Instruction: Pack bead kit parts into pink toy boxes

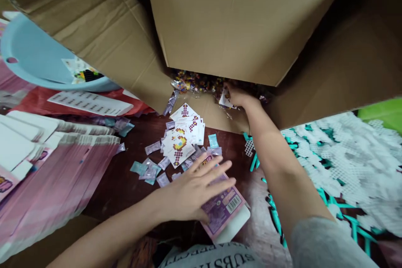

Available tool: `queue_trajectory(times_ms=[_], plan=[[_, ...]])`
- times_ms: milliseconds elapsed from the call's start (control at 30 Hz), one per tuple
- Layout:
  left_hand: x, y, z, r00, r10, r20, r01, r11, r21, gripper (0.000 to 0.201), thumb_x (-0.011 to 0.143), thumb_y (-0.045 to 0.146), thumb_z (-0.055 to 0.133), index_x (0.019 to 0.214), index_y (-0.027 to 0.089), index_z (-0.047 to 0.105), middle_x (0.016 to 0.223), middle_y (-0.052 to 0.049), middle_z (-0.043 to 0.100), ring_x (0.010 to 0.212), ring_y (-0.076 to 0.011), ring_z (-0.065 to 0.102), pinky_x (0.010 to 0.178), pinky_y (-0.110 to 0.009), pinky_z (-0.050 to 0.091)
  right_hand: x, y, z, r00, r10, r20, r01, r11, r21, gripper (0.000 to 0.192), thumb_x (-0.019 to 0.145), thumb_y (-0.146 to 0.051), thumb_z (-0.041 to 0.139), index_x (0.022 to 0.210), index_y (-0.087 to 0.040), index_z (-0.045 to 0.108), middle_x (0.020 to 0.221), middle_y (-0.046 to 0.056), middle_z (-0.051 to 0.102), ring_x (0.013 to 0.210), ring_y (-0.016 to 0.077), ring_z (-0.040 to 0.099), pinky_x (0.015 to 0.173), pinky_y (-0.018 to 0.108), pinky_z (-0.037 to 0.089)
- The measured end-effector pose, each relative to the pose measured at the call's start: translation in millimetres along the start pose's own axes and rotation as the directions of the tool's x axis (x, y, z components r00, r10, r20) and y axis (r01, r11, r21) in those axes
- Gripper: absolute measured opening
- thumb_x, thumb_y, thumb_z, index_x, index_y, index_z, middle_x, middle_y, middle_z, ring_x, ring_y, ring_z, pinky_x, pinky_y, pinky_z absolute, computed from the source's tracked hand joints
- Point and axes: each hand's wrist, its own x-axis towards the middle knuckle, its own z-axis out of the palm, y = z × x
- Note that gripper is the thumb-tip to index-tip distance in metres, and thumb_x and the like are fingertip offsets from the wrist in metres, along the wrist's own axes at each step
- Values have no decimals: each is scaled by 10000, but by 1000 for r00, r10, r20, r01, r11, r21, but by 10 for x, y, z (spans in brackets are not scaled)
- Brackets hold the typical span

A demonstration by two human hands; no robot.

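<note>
Nearest you, your left hand [196, 190] lies flat with its fingers [220, 166] spread wide and straight, pressing down on the purple box [224, 209], which rests on the dark table [125, 184]; nothing is gripped. Just beyond the purple box sits a stack of pattern cards [184, 138], with small plastic packets [153, 169] scattered around it. Left of the purple box, well apart, lie stacks of flat pink cartons [59, 171]. To the right of the box is a heap of white and teal grids [342, 163]. Farther off, your right hand [238, 97] reaches under the big cardboard carton [238, 25], fingers curled around a small packet [225, 99] among bags of coloured beads [194, 81]. Far left rests a blue basin [37, 56].
</note>
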Motion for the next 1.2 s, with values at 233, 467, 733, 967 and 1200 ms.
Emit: queue_trajectory(times_ms=[233, 467, 733, 967, 1200], plan=[[391, 139, 237, 942, 148, 302, -221, 950, 220, 1066, 725, 302, 943, 1645, 129, 433, 1492, -249, 638, 1575, -486, 414, 1330, -704, 154, -352, -316, -124, 983, -37, 180, 67, 984, -166, 603, 736, -159, 896, 1311, -137, 714, 1438, 187, 665, 1404, 396, 542, 1166, 473, 454], [272, 345, -40, 956, -97, 278, 5, 949, 315, 743, 802, 258, 910, 1482, 197, 616, 1270, -133, 704, 1084, -332, 741, 1002, -455, 561, -1327, -511, -606, 913, -404, 59, 406, 913, -29, 282, 1007, -238, 671, 1275, -156, 647, 1192, 88, 714, 1169, 263, 626, 1104, 447, 423], [-221, 246, -258, 952, -304, 20, 305, 950, -66, 452, 926, 512, 756, 1306, 272, 712, 1304, -71, 727, 1170, -296, 696, 1014, -384, 559, -1980, 1, -728, 767, -255, 589, 340, 940, -35, 399, 932, -121, 686, 1327, -173, 667, 1209, 90, 762, 1003, 222, 712, 826, 316, 519], [-290, 461, 19, 882, -471, 7, 447, 833, -327, 522, 803, 440, 817, 1293, 277, 743, 1305, -79, 778, 1187, -336, 721, 1056, -420, 568, -2062, -13, -312, 848, -21, 530, 234, 911, -340, 687, 795, -233, 869, 1429, -123, 627, 1509, 224, 627, 1433, 391, 565, 1154, 479, 503], [-456, 567, 107, 702, -702, -120, 423, 546, -723, 590, 847, 626, 779, 1247, 216, 635, 1044, -73, 810, 960, -299, 774, 853, -384, 643, -2281, -1, -308, 861, -44, 507, 233, 920, -315, 325, 956, -274, 688, 1259, -159, 711, 1325, 157, 748, 1257, 311, 697, 991, 349, 553]])
